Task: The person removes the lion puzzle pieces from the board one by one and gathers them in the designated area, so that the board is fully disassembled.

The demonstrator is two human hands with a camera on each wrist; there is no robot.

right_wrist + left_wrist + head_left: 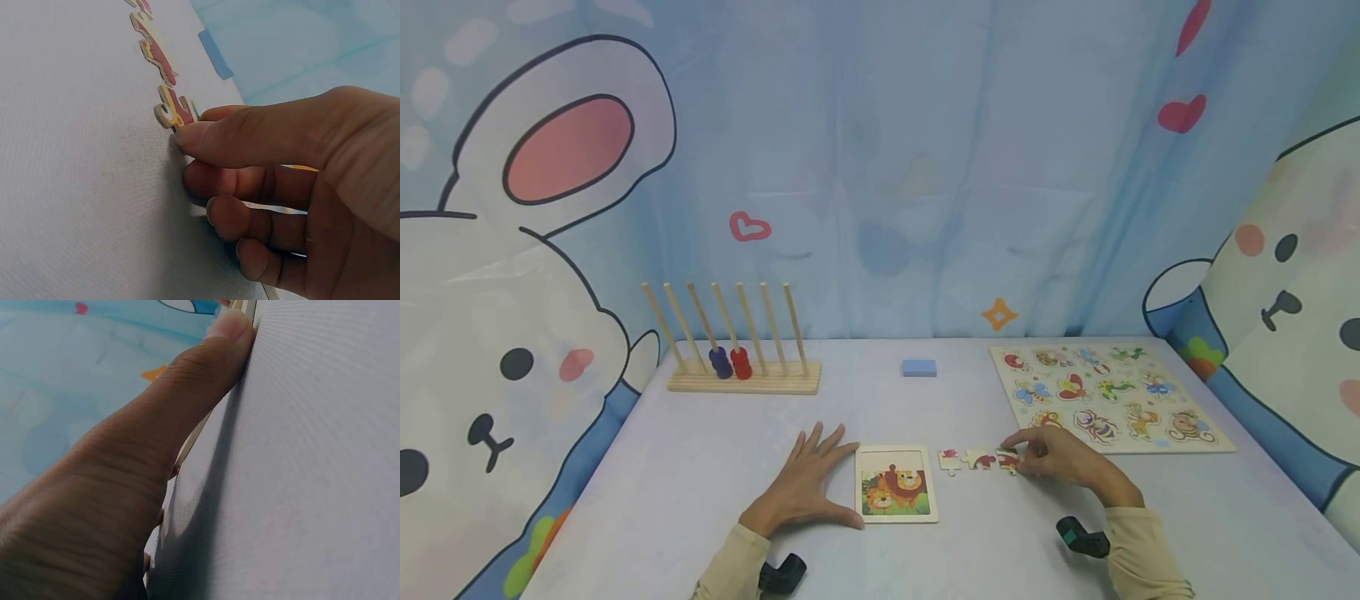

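A small square puzzle board (897,519) lies on the white table, with a lion picture (895,490) inside its pale frame. My left hand (808,483) is spread at the board's left side, index fingertip at the upper corner and thumb at the lower one. In the left wrist view the thumb (206,365) lies straight along the board's edge. To the right of the board, my right hand (1056,454) pinches a jigsaw piece (167,109) between thumb and index finger. Two more jigsaw pieces (950,460) lie in a row to its left.
A wooden peg rack (745,383) with blue and red beads stands at the back left. Behind the small board lies a blue block (919,368). A large insect puzzle board (1120,400) is at the right, just beyond my right hand. A patterned curtain (880,167) hangs behind.
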